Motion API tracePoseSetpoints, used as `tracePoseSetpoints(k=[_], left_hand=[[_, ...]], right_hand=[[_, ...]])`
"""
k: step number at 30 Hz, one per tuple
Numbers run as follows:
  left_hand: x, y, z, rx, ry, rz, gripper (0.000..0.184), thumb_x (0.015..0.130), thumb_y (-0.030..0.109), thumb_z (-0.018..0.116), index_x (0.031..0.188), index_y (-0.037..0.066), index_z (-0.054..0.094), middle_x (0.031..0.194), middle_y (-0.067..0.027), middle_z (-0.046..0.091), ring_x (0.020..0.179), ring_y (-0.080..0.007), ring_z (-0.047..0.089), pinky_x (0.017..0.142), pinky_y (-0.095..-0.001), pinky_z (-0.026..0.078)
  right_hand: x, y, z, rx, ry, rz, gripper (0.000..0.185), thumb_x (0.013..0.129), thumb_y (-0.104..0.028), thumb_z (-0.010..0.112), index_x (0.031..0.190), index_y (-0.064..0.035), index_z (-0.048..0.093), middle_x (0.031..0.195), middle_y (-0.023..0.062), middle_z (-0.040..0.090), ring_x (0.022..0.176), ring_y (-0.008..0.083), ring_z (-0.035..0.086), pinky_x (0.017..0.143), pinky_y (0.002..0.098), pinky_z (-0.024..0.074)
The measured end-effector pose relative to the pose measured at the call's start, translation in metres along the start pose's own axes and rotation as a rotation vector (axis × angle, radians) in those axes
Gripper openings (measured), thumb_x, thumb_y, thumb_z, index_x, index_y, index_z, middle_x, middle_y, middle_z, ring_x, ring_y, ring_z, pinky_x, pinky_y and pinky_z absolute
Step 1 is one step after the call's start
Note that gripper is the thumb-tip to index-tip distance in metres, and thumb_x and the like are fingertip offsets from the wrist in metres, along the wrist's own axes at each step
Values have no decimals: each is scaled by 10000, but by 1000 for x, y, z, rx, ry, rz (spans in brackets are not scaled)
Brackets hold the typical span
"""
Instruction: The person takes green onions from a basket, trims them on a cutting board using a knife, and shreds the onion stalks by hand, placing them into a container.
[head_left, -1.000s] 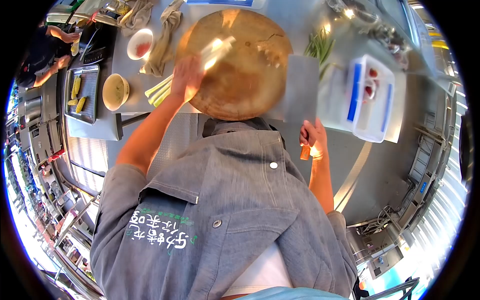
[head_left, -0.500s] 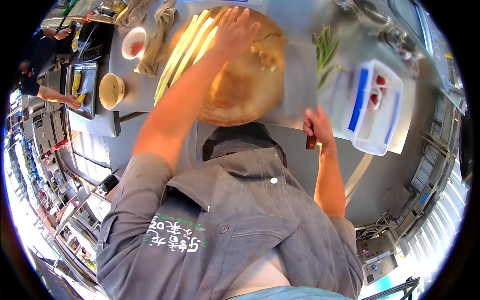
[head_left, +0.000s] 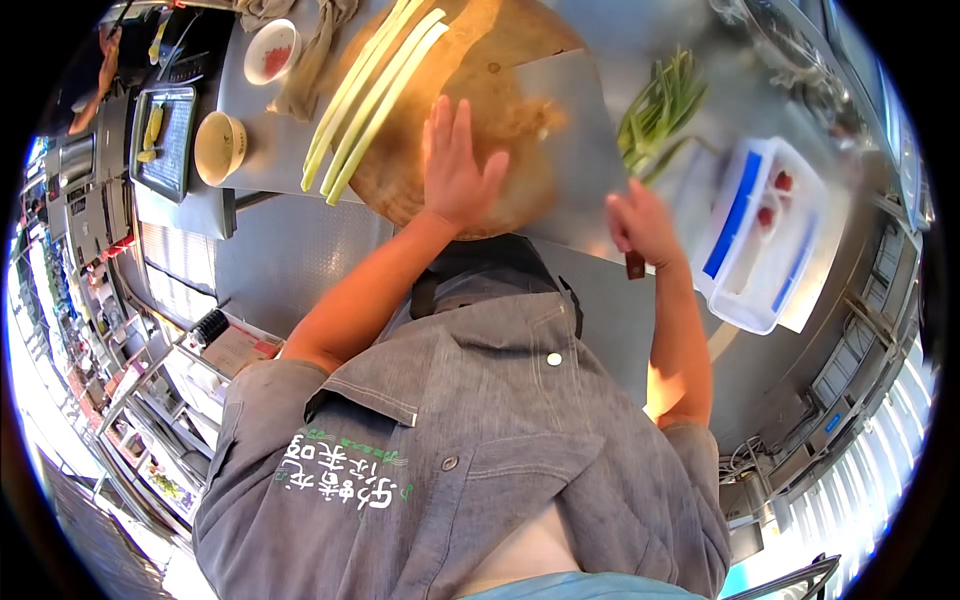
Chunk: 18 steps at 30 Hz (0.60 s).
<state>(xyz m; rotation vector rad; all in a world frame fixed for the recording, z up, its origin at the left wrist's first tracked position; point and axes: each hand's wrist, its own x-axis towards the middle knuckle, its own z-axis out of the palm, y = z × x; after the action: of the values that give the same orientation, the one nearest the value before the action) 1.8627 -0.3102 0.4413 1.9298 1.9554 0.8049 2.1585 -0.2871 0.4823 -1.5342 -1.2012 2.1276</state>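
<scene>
My left hand (head_left: 462, 170) is over the near part of the round wooden board (head_left: 500, 195), fingers spread and holding nothing. To its left, several long pale-green stalks (head_left: 375, 100) lie across the board's left side, their near ends past its rim. My right hand (head_left: 643, 225) is closed around the handle of a cleaver (head_left: 572, 125). Its broad blade lies over the board's right edge, blurred. Small chopped bits (head_left: 540, 118) are on the board left of the blade. Green leaves (head_left: 660, 110) lie on the metal table right of the board.
A plastic container (head_left: 765, 235) with red items stands at the right. On the left are a yellowish bowl (head_left: 219, 148), a white bowl (head_left: 271, 52), a cloth (head_left: 312, 65) and a tray (head_left: 165, 140) with yellow food. Another person's arm (head_left: 100, 85) shows at the far left.
My left hand has drawn back from the board's far side, away from the stalks. The cleaver has turned, its blade now reaching over the board. The other person's hand has left the tray.
</scene>
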Motion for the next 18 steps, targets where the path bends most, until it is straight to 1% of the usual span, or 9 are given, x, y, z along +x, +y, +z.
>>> tracePoseSetpoints(k=[4,6,7,8,10,11,13,15,18], left_hand=[[3,8,5,-101,100,-100,819,996,378,637,1625,-24,299,1658,-344,283,1560,-480,263,1280,-542,192],[0,7,2,-154,87,-102,735,986,334,657,1592,6,401,1643,-345,313,1542,-497,290,1269,-537,234],[-2,4,2,-150,93,-98,735,986,334,657,1592,6,401,1643,-345,313,1542,-497,290,1269,-537,234],[-3,2,5,-126,114,-95,671,978,298,666,1556,21,465,1630,-345,337,1527,-498,316,1261,-534,257],[7,9,9,-129,184,-49,508,965,201,669,1445,43,612,1599,-329,398,1486,-491,384,1243,-531,302],[14,17,17,-134,196,-48,508,965,201,669,1445,43,612,1599,-329,398,1486,-491,384,1243,-531,302],[36,42,31,-143,127,114,507,960,160,667,1449,44,600,1603,-306,409,1482,-477,395,1243,-528,307],[61,69,53,-202,83,151,512,967,169,654,1462,56,582,1609,-282,414,1503,-456,383,1255,-540,285],[85,79,91,-154,115,175,527,980,206,633,1483,68,555,1613,-278,412,1519,-447,368,1272,-560,239]], right_hand=[[-1,17,77,-45,38,27,114,1070,-170,569,1088,-68,524,703,-26,526,530,71,476,464,277,410],[5,33,104,6,-18,7,114,1071,-168,567,1092,-63,528,706,-22,540,539,74,490,466,278,412],[5,40,111,65,-68,-8,115,1073,-166,564,1097,-59,531,708,-18,553,548,77,504,468,280,414],[4,44,113,64,-66,-16,115,1073,-166,564,1097,-59,531,708,-18,553,548,77,504,468,280,414],[1,44,113,205,-68,-47,93,1076,-136,562,1129,-65,532,679,-8,468,476,75,415,415,268,364],[-4,42,107,194,-68,-53,93,1076,-136,562,1129,-65,532,679,-8,468,476,75,415,415,268,364],[-16,36,85,124,96,-52,93,1067,-130,565,1061,-58,506,685,2,540,472,94,469,432,281,381],[-18,32,64,235,216,-15,93,1072,-126,559,1057,-67,489,665,13,507,429,105,431,407,282,368],[-6,22,31,256,258,-27,91,1073,-132,551,1069,-65,490,650,21,469,421,118,426,401,289,377]])
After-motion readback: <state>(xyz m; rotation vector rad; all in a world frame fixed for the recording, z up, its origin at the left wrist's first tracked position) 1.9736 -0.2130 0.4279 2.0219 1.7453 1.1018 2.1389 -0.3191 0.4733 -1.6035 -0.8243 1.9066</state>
